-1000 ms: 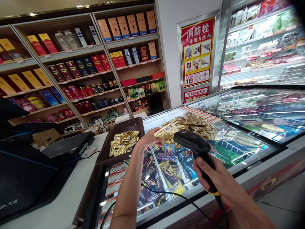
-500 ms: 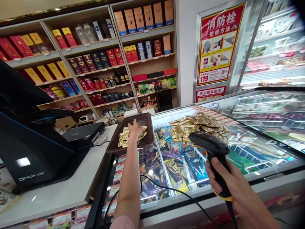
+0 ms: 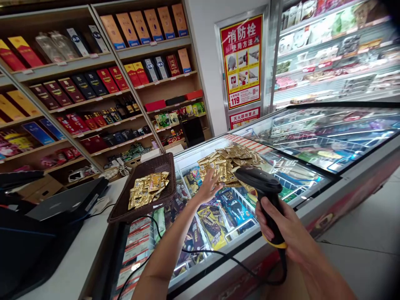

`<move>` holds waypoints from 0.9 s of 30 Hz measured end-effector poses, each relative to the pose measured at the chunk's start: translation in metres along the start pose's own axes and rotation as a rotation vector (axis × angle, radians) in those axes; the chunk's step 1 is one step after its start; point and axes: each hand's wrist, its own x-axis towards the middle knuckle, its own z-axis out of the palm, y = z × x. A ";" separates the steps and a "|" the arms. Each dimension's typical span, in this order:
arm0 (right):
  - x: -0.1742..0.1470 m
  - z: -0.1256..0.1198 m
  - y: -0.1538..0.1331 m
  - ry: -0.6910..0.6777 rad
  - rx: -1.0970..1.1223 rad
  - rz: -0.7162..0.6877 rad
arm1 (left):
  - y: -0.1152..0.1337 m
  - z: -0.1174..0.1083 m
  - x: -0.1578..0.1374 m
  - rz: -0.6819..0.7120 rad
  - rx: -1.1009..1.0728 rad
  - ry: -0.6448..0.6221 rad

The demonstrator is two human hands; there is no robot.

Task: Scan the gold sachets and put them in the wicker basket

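Observation:
My right hand (image 3: 281, 225) is wrapped round the handle of a black barcode scanner (image 3: 261, 180) with a yellow trim, its cord trailing from the bottom. The scanner points left, over the freezer's glass top. My left hand (image 3: 208, 188) is stretched out with its fingers apart and nothing visible in them. It is at the near left edge of a pile of gold sachets (image 3: 239, 156) on the glass; whether the fingertips touch them I cannot tell. To its left, a brown woven basket (image 3: 125, 208) holds more gold sachets (image 3: 148, 189).
Under the glass of the chest freezer (image 3: 312, 183) lie colourful ice cream packets (image 3: 215, 229). The black scanner cord (image 3: 231, 256) crosses the near glass. A white counter (image 3: 90, 237) with a black machine (image 3: 25, 246) stands at left. Shelves of boxed bottles (image 3: 103, 96) line the back wall.
My left hand has moved right, out of the basket to the gold pile, and its fingers are spread. The view has turned right. The scanner stays in my right hand.

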 end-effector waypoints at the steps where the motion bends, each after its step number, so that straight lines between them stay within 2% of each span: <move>1: 0.000 -0.002 0.000 -0.003 0.008 -0.002 | -0.002 0.004 0.000 -0.014 0.005 -0.031; 4: 0.001 -0.005 0.001 -0.001 0.032 -0.001 | -0.008 0.009 0.001 -0.039 0.025 -0.048; 9: 0.005 -0.006 0.002 -0.007 0.051 0.022 | -0.011 0.010 0.003 -0.180 0.003 0.144; 15: 0.003 0.002 0.001 0.010 0.043 0.032 | -0.013 0.017 0.003 -0.196 0.017 0.052; 17: 0.003 0.005 0.000 0.022 0.031 0.026 | -0.011 0.013 0.002 -0.231 -0.020 0.039; 22: 0.002 0.011 -0.001 0.011 0.008 0.020 | -0.003 -0.008 -0.004 -0.443 -0.218 0.027; 25: 0.001 0.012 0.001 -0.019 -0.012 0.025 | -0.002 -0.025 -0.004 -0.489 -0.420 0.098; 27: 0.000 0.013 0.002 -0.043 -0.041 0.031 | -0.001 -0.038 -0.002 -0.444 -0.491 0.185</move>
